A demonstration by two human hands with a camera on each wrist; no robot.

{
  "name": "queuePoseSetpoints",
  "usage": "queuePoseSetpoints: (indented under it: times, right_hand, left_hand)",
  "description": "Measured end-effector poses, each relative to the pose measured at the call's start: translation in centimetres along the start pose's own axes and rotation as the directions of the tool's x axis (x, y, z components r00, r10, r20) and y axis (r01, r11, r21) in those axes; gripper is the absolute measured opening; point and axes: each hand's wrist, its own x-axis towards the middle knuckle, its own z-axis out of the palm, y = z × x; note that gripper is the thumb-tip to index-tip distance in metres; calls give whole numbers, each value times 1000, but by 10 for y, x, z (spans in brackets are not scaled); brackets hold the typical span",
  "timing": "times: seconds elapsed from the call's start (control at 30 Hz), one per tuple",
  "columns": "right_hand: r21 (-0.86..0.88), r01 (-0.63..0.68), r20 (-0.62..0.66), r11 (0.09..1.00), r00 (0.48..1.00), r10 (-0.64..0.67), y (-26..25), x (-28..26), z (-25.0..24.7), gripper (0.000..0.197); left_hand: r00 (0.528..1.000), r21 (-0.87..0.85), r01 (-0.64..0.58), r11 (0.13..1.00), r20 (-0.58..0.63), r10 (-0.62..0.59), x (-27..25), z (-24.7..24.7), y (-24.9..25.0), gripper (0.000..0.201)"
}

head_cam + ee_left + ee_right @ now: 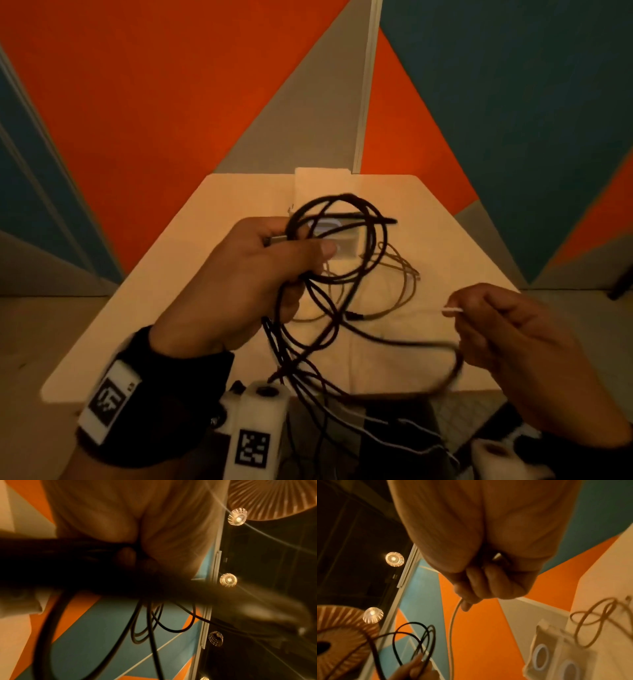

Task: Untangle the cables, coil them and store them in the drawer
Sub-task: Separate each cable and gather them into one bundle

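Note:
My left hand (pixel 260 263) is raised over the table and grips a loose bundle of black cable loops (pixel 342 240), a metal plug sticking out by the thumb. More black cable (pixel 145 626) hangs down from that fist toward my lap. To the right, my right hand (pixel 507 329) pinches the tip of a thin white cable (pixel 452 310), which runs down from the curled fingers (pixel 481 582). A tan cable (pixel 394 274) lies in loose loops on the table between the hands.
The light wooden table (pixel 205 274) carries a small pale box with two rings (pixel 556 653) near its back edge. Behind it stand orange, blue and grey wall panels (pixel 171 102). Wrist camera mounts (pixel 253 425) hang below the front edge.

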Motion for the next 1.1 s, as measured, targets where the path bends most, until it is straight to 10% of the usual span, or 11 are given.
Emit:
queuePoseSetpoints:
  times: [0.17,0.5,0.6,0.73,0.93,1.1]
  right_hand:
    - [-544,-11,-102,839,993,-54,2,-20,-1,14]
    - [-215,-61,387,975,911,143,-3,-40,31,24]
    - [-312,9,317,950,944,95,11,-33,28,22]
    - [-599,-12,113,801,989,99,43,-21,-4,32]
    - [-914,107,249,392,910,333,74,-7,-14,54]
    - [-950,92,214,300,890,403,70,23,-12,39]
  left_hand:
    - [997,-62,65,996,-24,-67,4,14,-9,20]
    - [991,-184,65,981,-102,-84,4,25,-12,22]
    - [980,-206,49,977,-180,-87,6,22,-11,23]
    - [961,-263,7,965,-265,-79,6,4,-9,20]
    - [950,-338,-3,941,-294,-103,13,-14,-14,21]
    - [948,-300,-5,954,-305,-91,11,-13,-16,22]
